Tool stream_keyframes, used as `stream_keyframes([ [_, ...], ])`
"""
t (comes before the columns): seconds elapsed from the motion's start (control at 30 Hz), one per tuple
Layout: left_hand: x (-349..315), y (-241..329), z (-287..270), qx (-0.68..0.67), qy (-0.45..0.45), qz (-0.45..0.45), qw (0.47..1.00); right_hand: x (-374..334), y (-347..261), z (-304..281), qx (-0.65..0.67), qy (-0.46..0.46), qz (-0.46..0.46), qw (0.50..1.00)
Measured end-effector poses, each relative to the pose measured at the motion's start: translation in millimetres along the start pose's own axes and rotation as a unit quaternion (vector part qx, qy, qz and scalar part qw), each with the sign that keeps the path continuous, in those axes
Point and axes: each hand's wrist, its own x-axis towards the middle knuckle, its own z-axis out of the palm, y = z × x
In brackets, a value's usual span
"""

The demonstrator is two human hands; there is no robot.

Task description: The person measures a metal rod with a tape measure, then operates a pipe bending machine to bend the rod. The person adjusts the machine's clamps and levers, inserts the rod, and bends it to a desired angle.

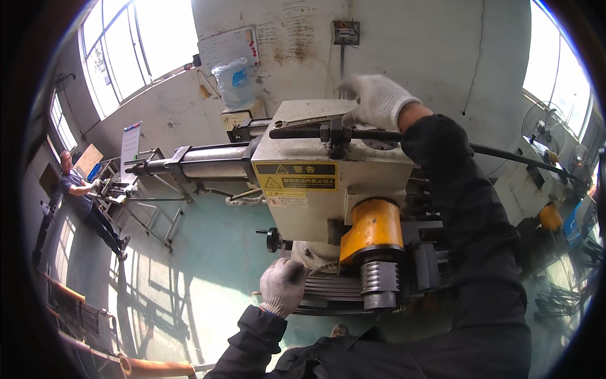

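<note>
My left hand (283, 288), in a pale knit glove, is curled closed beside the lower front of a cream-coloured machine (328, 199). What it grips, if anything, is hidden. A black handwheel (273, 240) sits just above it, and dark stacked bars (331, 287) lie to its right. My right hand (380, 101), also gloved and slightly blurred, reaches over the machine's top with thumb and fingers apart. Its lower fingers are close to a black clamp block (339, 136) on a long threaded rod (293, 133). A wrench-like flat bar (309, 121) lies along that rod.
A yellow-orange housing (372, 227) with a ribbed metal roller (380, 278) protrudes at the front. A cylinder (211, 162) extends leftward. Another person (82, 192) stands at a metal frame far left. Orange tubes (154, 367) lie lower left, and a fan (541, 123) stands right.
</note>
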Motion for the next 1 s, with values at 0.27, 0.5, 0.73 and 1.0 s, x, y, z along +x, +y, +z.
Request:
stream_keyframes([
  [0.27, 8.0, -4.9, 65.3, 0.071, -0.103, 0.151, 0.981, 17.9, -4.0, 4.7, 0.117, 0.001, 0.002, 0.993],
  [0.5, 20.4, -11.1, 59.1, 0.033, -0.135, 0.119, 0.983, -5.3, -78.8, -22.5, 0.381, -0.145, 0.168, 0.898],
  [0.73, 18.7, -12.9, 59.3, 0.023, -0.152, 0.110, 0.982, 12.0, -75.1, 0.5, -0.073, -0.257, 0.014, 0.964],
  [1.0, 22.4, -12.6, 55.2, -0.005, -0.165, 0.096, 0.982, 107.1, -17.3, 80.9, -0.061, -0.316, -0.073, 0.944],
])
